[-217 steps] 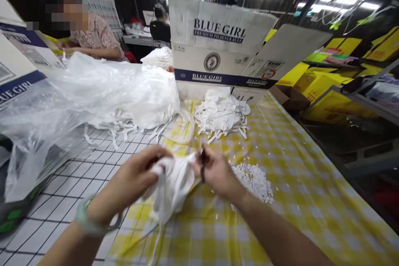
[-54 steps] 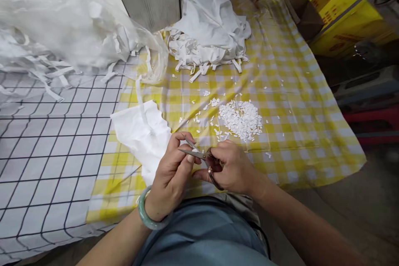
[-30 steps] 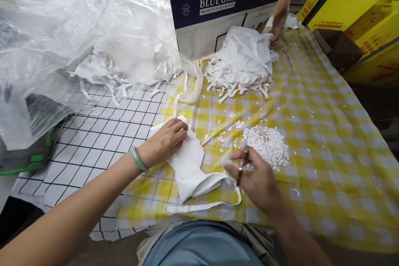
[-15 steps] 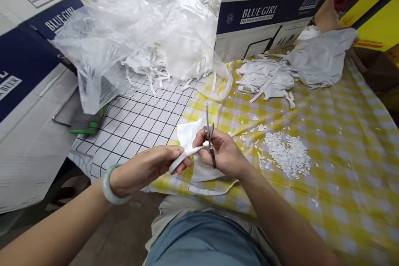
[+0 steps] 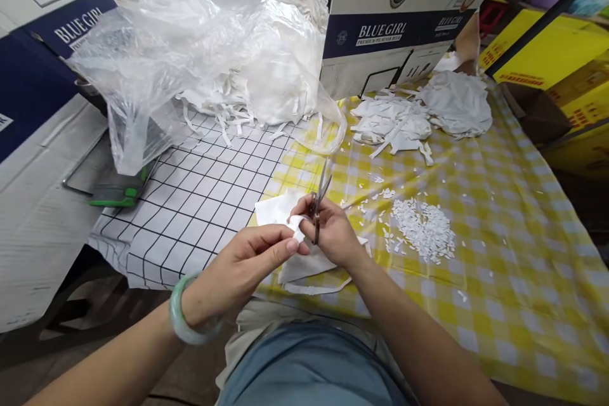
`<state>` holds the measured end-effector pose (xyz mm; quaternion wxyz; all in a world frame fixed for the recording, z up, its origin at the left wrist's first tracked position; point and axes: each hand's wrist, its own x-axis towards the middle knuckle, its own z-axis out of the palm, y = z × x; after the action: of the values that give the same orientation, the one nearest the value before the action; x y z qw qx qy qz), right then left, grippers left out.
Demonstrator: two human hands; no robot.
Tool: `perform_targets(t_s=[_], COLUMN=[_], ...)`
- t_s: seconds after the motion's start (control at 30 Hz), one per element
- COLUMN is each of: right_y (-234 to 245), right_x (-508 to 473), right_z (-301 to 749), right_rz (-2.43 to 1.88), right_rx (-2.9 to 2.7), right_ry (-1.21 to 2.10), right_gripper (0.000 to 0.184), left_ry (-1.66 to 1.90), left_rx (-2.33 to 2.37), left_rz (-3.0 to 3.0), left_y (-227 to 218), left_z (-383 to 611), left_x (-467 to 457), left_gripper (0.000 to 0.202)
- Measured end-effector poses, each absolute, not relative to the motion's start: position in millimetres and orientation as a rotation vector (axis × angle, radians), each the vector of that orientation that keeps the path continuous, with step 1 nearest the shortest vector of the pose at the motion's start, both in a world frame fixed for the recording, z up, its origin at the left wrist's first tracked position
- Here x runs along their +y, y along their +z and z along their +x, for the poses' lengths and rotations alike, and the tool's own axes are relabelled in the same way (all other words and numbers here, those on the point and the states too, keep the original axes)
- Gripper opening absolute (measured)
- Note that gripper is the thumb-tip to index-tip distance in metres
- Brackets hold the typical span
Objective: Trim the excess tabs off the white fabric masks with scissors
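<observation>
Your left hand (image 5: pixel 247 263): fingertips pinched on white strap (image 5: pixel 297 228) of fabric piece (image 5: pixel 273 209), lying near the tabletop (image 5: pixel 476 203) edge. Your right hand (image 5: pixel 335 238): closed around scissors (image 5: pixel 321 193), blades parted, beside the strap.

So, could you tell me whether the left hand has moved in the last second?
Yes. The left hand left the white garment and drew back towards the table's near edge, meeting the scissors.

Just right of the right hand (image 5: pixel 330 235) lies a heap of white snippets (image 5: pixel 423 228) on the yellow checked cloth (image 5: pixel 504 222), farther ahead a pile of white fabric pieces (image 5: pixel 394 124) before a Blue Girl carton (image 5: pixel 394 19), and ahead of the left hand (image 5: pixel 242 263) a clear plastic bag (image 5: pixel 190 51).
</observation>
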<state>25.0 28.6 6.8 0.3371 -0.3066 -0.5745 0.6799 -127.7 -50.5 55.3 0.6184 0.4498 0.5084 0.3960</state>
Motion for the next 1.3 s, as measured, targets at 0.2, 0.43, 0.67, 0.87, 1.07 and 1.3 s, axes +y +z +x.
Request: perform_targets(t_s=[0.2, 0.43, 0.67, 0.87, 1.07, 1.3], right_y=[-10, -11, 12, 17, 16, 15], right_x=[17, 12, 15, 14, 13, 13], right_z=[35, 48, 117, 139, 143, 142], right_rz=[-0.957, -0.939, -1.286, -1.250, -1.230, -1.220], right_rx=[-1.246, -1.286, -1.935, -2.253, -2.292, -2.271], right_ry=[1.930, 2.021, 1.205, 0.959, 0.950, 1.002], right_gripper=[0.036, 0.037, 0.035, 0.048, 0.044, 0.047], left_ry=[0.820, 1.078, 1.186, 1.168, 1.164, 1.138], left_rx=[1.161, 1.135, 1.114, 1.025, 1.004, 1.045], left_rz=[1.332, 1.464, 1.168, 1.254, 1.376, 1.450], left_y=[68, 54, 6, -5, -3, -6], left_z=[-116, -92, -65, -49, -47, -47], left_x=[-38, -14, -13, -15, -12, -12], left_gripper=[0.027, 0.030, 0.026, 0.026, 0.028, 0.031])
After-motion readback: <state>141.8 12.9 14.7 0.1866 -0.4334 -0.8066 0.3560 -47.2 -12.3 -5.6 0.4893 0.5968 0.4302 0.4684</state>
